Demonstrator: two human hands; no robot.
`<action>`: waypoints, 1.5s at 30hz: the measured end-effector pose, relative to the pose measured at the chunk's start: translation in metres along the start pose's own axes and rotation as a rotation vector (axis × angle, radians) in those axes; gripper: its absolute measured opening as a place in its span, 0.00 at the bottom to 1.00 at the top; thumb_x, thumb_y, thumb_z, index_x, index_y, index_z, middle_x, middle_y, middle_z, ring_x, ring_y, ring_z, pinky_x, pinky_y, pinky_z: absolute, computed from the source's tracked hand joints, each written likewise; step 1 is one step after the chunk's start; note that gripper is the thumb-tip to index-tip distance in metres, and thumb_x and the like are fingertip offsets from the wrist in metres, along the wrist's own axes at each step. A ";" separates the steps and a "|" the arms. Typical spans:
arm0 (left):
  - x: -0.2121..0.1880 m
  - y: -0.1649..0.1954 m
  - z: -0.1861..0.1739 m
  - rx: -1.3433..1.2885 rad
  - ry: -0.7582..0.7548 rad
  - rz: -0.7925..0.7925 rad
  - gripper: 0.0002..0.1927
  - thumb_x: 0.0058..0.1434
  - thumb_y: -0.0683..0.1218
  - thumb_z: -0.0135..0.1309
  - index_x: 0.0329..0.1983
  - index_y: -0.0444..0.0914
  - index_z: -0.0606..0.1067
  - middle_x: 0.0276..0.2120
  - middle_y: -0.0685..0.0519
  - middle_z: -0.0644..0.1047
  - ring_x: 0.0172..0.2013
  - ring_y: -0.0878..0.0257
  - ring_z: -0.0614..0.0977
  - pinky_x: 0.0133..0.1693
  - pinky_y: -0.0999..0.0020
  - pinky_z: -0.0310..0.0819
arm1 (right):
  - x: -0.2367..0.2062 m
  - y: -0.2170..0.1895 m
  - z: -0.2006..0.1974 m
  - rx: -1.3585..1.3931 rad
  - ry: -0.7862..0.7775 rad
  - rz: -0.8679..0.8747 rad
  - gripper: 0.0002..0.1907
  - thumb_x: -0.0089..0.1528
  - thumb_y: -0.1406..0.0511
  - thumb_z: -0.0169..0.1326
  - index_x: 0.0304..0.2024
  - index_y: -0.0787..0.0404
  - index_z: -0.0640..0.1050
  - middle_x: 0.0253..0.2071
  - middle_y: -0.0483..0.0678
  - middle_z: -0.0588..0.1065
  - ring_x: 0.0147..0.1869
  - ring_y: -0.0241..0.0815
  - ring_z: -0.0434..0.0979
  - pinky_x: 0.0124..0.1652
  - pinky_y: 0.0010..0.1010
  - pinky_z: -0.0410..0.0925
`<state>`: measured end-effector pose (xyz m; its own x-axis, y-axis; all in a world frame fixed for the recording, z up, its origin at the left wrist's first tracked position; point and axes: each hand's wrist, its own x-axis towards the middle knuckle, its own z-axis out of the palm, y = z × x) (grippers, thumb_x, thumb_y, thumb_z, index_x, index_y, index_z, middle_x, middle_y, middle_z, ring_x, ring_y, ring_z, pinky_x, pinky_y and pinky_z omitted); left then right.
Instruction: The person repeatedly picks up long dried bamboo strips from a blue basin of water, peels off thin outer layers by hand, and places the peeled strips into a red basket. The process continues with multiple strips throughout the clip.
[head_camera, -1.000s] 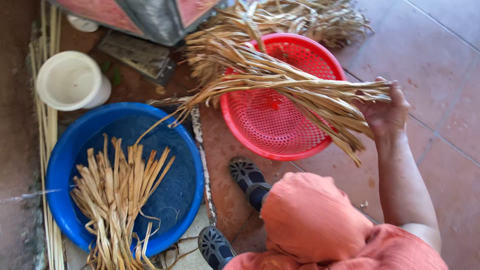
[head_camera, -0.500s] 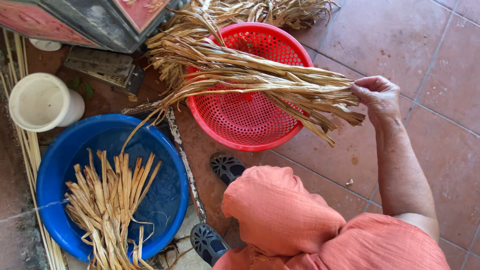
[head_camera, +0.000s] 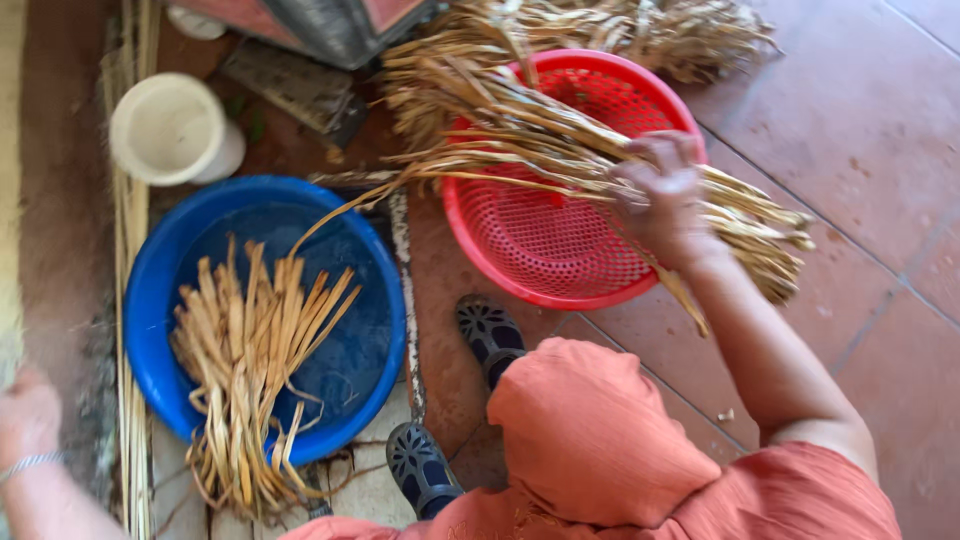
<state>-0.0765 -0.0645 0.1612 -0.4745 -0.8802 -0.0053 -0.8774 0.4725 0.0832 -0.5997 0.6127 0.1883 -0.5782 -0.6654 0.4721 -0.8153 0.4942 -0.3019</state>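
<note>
Right hand (head_camera: 662, 195) clamping a bundle of dried leaf strips (head_camera: 560, 150) over the red mesh basket (head_camera: 520, 265).
Gripping near the thick ends is keeping strips aligned; left hand (head_camera: 28, 415) is hanging blurred beside the blue basin (head_camera: 160, 270), its grip unclear.

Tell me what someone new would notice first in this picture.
First, the right hand gripping a bundle of dry straw-coloured strips over the red mesh basket at upper centre. Next, the blue basin at left, holding paler strips that spill over its near rim.
</note>
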 end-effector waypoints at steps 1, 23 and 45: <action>0.000 0.001 0.001 -0.006 0.025 0.025 0.25 0.65 0.38 0.56 0.63 0.32 0.64 0.59 0.35 0.67 0.59 0.38 0.71 0.64 0.49 0.68 | 0.018 -0.021 0.028 0.023 -0.086 -0.114 0.09 0.53 0.67 0.66 0.35 0.57 0.81 0.60 0.50 0.71 0.69 0.58 0.64 0.64 0.54 0.62; -0.091 0.066 0.167 -0.362 -0.449 0.038 0.21 0.60 0.47 0.58 0.56 0.39 0.77 0.56 0.42 0.76 0.57 0.47 0.76 0.59 0.58 0.68 | 0.125 -0.023 0.182 -0.305 -0.597 -0.062 0.29 0.60 0.44 0.66 0.63 0.35 0.78 0.83 0.57 0.46 0.84 0.69 0.38 0.69 0.73 0.48; -0.114 0.155 0.216 -0.468 -0.272 0.199 0.09 0.64 0.46 0.54 0.42 0.41 0.81 0.45 0.51 0.82 0.53 0.53 0.79 0.58 0.49 0.68 | 0.131 -0.302 0.249 0.133 -1.074 -0.695 0.28 0.62 0.57 0.56 0.65 0.52 0.72 0.65 0.56 0.70 0.65 0.59 0.70 0.59 0.48 0.67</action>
<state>-0.1735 0.1186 -0.0410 -0.6825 -0.7044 -0.1950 -0.6742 0.5037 0.5402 -0.4374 0.2366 0.1351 0.2822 -0.9047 -0.3192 -0.9155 -0.1545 -0.3716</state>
